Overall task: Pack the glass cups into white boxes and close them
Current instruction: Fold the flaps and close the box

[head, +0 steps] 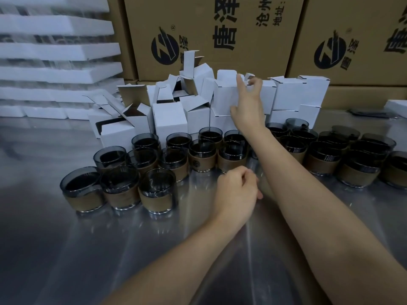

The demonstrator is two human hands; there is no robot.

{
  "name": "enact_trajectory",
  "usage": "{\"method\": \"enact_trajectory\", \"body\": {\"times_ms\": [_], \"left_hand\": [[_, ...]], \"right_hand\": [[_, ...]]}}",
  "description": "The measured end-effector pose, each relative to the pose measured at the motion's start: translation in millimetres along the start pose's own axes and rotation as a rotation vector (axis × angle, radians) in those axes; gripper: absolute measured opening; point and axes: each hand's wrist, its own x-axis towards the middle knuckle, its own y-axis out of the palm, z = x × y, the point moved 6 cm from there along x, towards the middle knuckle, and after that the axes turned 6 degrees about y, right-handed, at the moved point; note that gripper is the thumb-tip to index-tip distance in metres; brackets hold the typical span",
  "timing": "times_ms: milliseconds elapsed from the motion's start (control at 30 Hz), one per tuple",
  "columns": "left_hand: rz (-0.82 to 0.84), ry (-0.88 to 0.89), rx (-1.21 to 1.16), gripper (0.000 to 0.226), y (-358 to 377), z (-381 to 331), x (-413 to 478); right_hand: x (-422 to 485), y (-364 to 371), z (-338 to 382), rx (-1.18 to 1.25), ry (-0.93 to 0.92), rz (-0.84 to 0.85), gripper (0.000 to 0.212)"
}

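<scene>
Several smoky glass cups [157,190] with brown sleeves stand in rows across the steel table. Behind them lies a heap of white boxes [169,116], some closed, some with flaps open. My right hand [247,102] reaches over the cups to a closed white box [224,93] high in the heap. Its index finger lies up the box's right edge, the thumb is at the lower corner, and the other fingers curl at the top. My left hand [235,191] hovers low over the table just in front of the cups, fingers curled, with nothing in it.
Large brown cartons [220,29] with black print form a wall behind the boxes. Stacked white foam trays [55,49] fill the back left. A white tray edge [396,107] shows at the far right. The steel table [110,260] stretches toward me.
</scene>
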Motion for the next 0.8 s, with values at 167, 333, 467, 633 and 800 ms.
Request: {"method": "enact_trajectory", "body": {"times_ms": [167, 333, 467, 633, 800], "left_hand": [[0.0, 0.055, 0.083, 0.03, -3, -6, 1], [0.009, -0.125, -0.091, 0.033, -3, 5, -4], [-0.076, -0.263, -0.545, 0.036, -5, 15, -5], [-0.103, -0.341, -0.721, 0.033, -4, 21, -1], [-0.132, -0.342, -0.704, 0.027, -6, 19, 1]], "right_hand": [[-4, -15, 57, 0.323, -0.146, 0.008, 0.067], [-28, 11, 117, 0.267, -0.31, 0.225, 0.062], [-36, 49, 124, 0.019, -0.295, 0.384, 0.082], [-34, 80, 115, -0.153, -0.194, 0.499, 0.095], [-29, 82, 112, -0.178, -0.175, 0.425, 0.098]]}}
